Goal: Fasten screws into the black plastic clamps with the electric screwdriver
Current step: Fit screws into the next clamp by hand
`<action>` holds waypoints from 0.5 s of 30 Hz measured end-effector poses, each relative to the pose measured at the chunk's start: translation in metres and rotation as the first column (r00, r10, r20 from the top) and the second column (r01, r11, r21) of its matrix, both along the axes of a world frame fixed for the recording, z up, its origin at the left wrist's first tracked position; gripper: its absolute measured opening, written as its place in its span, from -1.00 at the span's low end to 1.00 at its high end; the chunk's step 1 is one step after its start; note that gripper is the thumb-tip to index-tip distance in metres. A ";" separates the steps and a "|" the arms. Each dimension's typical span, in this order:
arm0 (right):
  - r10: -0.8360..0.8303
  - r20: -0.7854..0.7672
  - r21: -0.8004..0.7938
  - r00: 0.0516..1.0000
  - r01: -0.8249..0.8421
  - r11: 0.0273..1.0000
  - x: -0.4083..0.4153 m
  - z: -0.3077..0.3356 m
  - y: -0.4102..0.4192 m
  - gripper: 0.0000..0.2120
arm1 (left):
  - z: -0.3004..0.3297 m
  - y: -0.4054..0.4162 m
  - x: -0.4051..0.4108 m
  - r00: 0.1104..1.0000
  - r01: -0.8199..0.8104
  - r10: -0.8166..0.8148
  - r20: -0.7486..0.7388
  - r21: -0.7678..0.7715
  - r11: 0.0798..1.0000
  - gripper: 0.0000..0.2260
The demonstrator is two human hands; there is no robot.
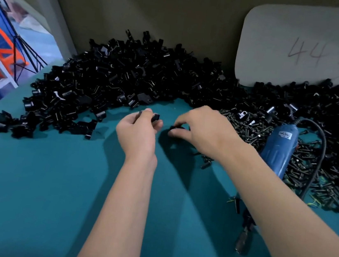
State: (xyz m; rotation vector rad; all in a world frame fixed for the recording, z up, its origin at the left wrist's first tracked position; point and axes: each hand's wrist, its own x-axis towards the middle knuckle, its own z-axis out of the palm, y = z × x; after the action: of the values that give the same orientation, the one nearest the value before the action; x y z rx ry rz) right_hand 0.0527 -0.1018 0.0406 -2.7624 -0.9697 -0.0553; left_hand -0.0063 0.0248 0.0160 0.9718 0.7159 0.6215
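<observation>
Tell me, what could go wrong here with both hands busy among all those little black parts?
Three risks, as guesses:
1. The left hand and right hand each pinch a small black clamp; one could slip and vanish into the heap of clamps.
2. The blue screwdriver lies on loose screws, so it might roll.
3. Its cord loops near the right arm and could snag.

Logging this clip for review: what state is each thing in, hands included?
left hand: pinches a black clamp piece, raised off the table
right hand: fingers curled on a second clamp piece
electric screwdriver: lying on the screw pile, unheld, cord attached
clamp heap: loose, unsorted
white board: leaning against the wall, marked 44
</observation>
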 end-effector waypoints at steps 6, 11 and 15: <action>-0.061 -0.221 0.751 0.973 0.210 0.625 -0.016 0.002 -0.057 -0.65 | 0.003 -0.017 -0.001 0.914 0.399 -0.402 0.061 0.056 0.915 -0.93; -0.163 -0.334 0.622 0.929 0.347 0.702 -0.020 -0.005 -0.078 -0.73 | 0.001 -0.024 -0.002 0.916 0.401 -0.400 -0.032 0.107 0.910 -0.92; -0.124 -0.317 0.508 0.940 0.279 0.815 -0.023 0.006 -0.082 -0.77 | -0.002 -0.019 -0.003 0.953 0.300 -0.292 -0.087 0.118 0.946 -0.92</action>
State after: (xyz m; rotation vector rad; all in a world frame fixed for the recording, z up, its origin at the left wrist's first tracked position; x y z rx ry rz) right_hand 0.0295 -0.1840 0.0463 -2.2453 -0.4796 0.0122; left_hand -0.0094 0.0055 0.0136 1.1999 0.5787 0.3746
